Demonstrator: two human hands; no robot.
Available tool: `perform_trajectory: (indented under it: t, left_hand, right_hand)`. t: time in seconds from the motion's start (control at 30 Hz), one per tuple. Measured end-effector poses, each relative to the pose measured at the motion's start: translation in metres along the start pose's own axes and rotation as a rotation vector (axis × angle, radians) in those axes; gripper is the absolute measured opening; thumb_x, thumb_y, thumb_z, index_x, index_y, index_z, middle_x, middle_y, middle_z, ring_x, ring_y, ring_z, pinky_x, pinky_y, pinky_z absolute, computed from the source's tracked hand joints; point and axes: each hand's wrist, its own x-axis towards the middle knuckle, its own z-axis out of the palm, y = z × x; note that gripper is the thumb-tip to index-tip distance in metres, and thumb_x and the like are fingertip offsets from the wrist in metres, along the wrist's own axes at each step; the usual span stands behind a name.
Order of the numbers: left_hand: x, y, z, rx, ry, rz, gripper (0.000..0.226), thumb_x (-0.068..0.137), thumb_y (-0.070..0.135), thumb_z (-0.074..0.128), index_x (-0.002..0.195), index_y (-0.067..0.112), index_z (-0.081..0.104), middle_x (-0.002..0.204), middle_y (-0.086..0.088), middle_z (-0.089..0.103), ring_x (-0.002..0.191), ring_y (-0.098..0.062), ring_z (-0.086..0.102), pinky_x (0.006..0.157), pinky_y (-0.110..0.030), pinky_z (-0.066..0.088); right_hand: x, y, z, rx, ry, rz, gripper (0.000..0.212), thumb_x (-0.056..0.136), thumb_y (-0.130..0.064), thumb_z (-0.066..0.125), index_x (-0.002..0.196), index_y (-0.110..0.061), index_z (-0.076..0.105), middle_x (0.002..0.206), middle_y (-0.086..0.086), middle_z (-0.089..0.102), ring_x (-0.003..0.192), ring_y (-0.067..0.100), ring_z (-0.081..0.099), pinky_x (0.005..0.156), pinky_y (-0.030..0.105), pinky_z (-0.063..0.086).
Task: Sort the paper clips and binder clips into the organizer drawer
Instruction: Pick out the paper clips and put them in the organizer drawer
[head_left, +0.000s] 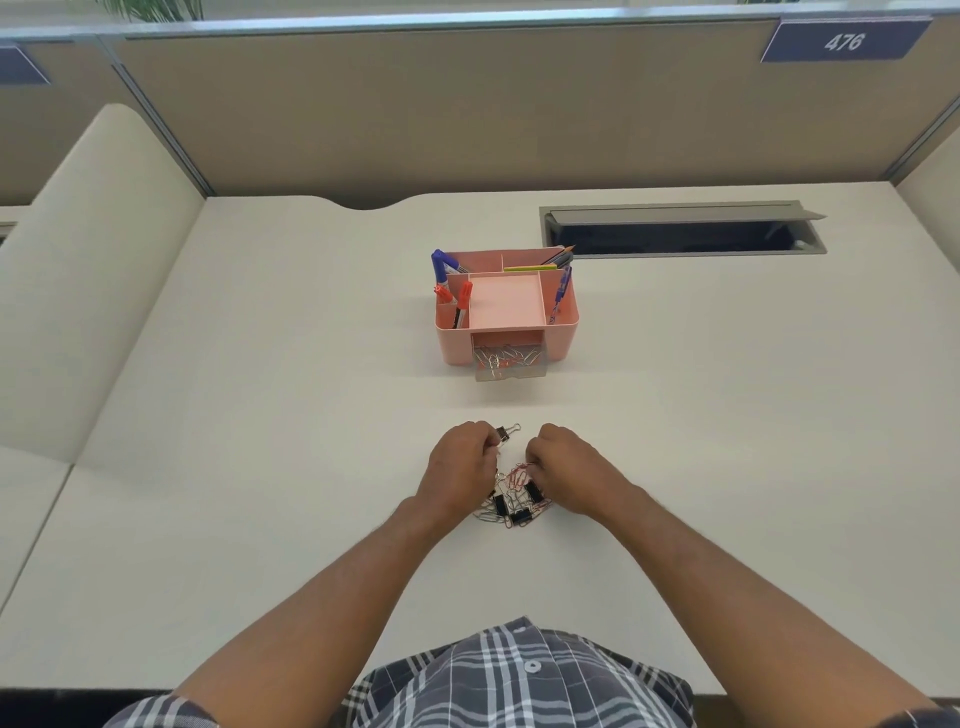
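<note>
A pink desk organizer (563, 332) stands mid-desk with its clear drawer (508, 366) pulled out toward me; several silver and red paper clips lie in the drawer. Nearer to me, a small heap of paper clips and black binder clips (514, 499) lies on the desk between my hands. My left hand (460, 465) pinches a black binder clip (506, 433) at the heap's far edge. My right hand (563, 467) has its fingers curled down onto the red paper clips (519, 475) at the heap's top; what it grips is hidden.
Pens, markers and pencils stand in the organizer's top compartments (452, 296). An open cable slot (680, 231) is set into the desk at the back right. A beige partition wall (467, 114) closes off the far side.
</note>
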Motion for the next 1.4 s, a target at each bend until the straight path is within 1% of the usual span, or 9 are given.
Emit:
perform_trajectory:
  t: [0.3, 0.53, 0.67, 0.83, 1.0, 1.1, 1.2, 1.3, 1.4]
  left_hand:
    - [0.004, 0.002, -0.010, -0.063, 0.070, 0.039, 0.010, 0.092, 0.011, 0.055, 0.096, 0.013, 0.064, 0.092, 0.000, 0.065, 0.085, -0.019, 0.057, 0.077, -0.034, 0.049]
    - [0.037, 0.021, -0.042, -0.110, 0.208, 0.148, 0.010, 0.089, 0.004, 0.057, 0.091, 0.009, 0.065, 0.086, -0.004, 0.065, 0.080, -0.021, 0.057, 0.073, -0.039, 0.051]
    - [0.062, 0.030, -0.054, -0.076, 0.235, 0.167, 0.013, 0.089, 0.003, 0.055, 0.088, 0.012, 0.063, 0.083, -0.003, 0.064, 0.075, -0.021, 0.057, 0.066, -0.040, 0.053]
    - [0.079, 0.033, -0.056, -0.041, 0.225, 0.140, 0.014, 0.091, 0.005, 0.057, 0.093, 0.013, 0.068, 0.091, -0.003, 0.069, 0.081, -0.019, 0.060, 0.071, -0.035, 0.056]
    - [0.067, 0.022, -0.058, -0.080, 0.265, 0.185, 0.012, 0.089, 0.006, 0.057, 0.089, 0.016, 0.062, 0.087, 0.002, 0.064, 0.079, -0.013, 0.055, 0.067, -0.028, 0.049]
    - [0.044, 0.005, -0.051, -0.085, 0.227, 0.076, 0.006, 0.091, 0.015, 0.059, 0.088, 0.019, 0.062, 0.085, 0.006, 0.060, 0.077, -0.011, 0.053, 0.068, -0.027, 0.047]
    - [0.022, -0.012, -0.038, -0.026, 0.061, -0.022, 0.007, 0.092, 0.024, 0.060, 0.090, 0.021, 0.065, 0.087, 0.007, 0.061, 0.079, -0.011, 0.057, 0.071, -0.029, 0.046]
    - [0.005, -0.025, -0.029, 0.068, -0.109, -0.072, 0.010, 0.091, 0.029, 0.061, 0.097, 0.023, 0.065, 0.096, 0.004, 0.059, 0.089, -0.016, 0.059, 0.072, -0.029, 0.042]
    - [-0.004, -0.031, -0.023, 0.143, -0.166, -0.073, 0.018, 0.089, 0.033, 0.065, 0.104, 0.022, 0.064, 0.103, 0.000, 0.058, 0.096, -0.018, 0.057, 0.077, -0.031, 0.046]
  right_hand:
    - [0.004, 0.004, -0.017, 0.209, 0.016, 0.111, 0.015, 0.093, -0.025, 0.055, 0.083, -0.017, 0.063, 0.084, -0.004, 0.062, 0.078, 0.017, 0.056, 0.067, 0.029, 0.043]
    - [0.026, -0.007, -0.064, 0.446, 0.259, 0.113, 0.013, 0.090, -0.026, 0.063, 0.077, -0.024, 0.065, 0.076, -0.008, 0.065, 0.072, 0.011, 0.059, 0.065, 0.024, 0.048]
    - [0.050, -0.016, -0.085, 0.309, 0.406, 0.095, 0.011, 0.090, -0.018, 0.061, 0.087, -0.015, 0.071, 0.085, -0.002, 0.066, 0.079, 0.015, 0.059, 0.070, 0.031, 0.050]
    - [0.066, -0.025, -0.093, 0.192, 0.393, 0.084, 0.021, 0.094, -0.013, 0.053, 0.097, -0.010, 0.074, 0.095, 0.006, 0.071, 0.087, 0.022, 0.061, 0.076, 0.036, 0.052]
    - [0.048, -0.023, -0.085, 0.233, 0.438, 0.024, 0.018, 0.093, -0.015, 0.054, 0.092, -0.012, 0.072, 0.087, 0.002, 0.069, 0.079, 0.019, 0.060, 0.069, 0.034, 0.051]
    - [0.031, -0.020, -0.062, 0.253, 0.261, 0.043, 0.016, 0.093, -0.019, 0.056, 0.091, -0.015, 0.072, 0.088, 0.000, 0.070, 0.082, 0.018, 0.061, 0.074, 0.034, 0.051]
    - [0.017, -0.018, -0.030, 0.173, 0.082, 0.088, 0.021, 0.094, -0.027, 0.058, 0.106, -0.018, 0.072, 0.101, 0.001, 0.069, 0.093, 0.020, 0.061, 0.081, 0.033, 0.049]
    - [0.007, -0.025, 0.000, 0.159, 0.055, 0.058, 0.026, 0.093, -0.027, 0.057, 0.115, -0.021, 0.069, 0.106, 0.004, 0.063, 0.100, 0.023, 0.058, 0.082, 0.036, 0.048]
    - [0.002, -0.033, 0.021, 0.100, 0.082, -0.010, 0.027, 0.092, -0.021, 0.058, 0.117, -0.023, 0.067, 0.102, 0.005, 0.057, 0.101, 0.025, 0.052, 0.075, 0.037, 0.047]
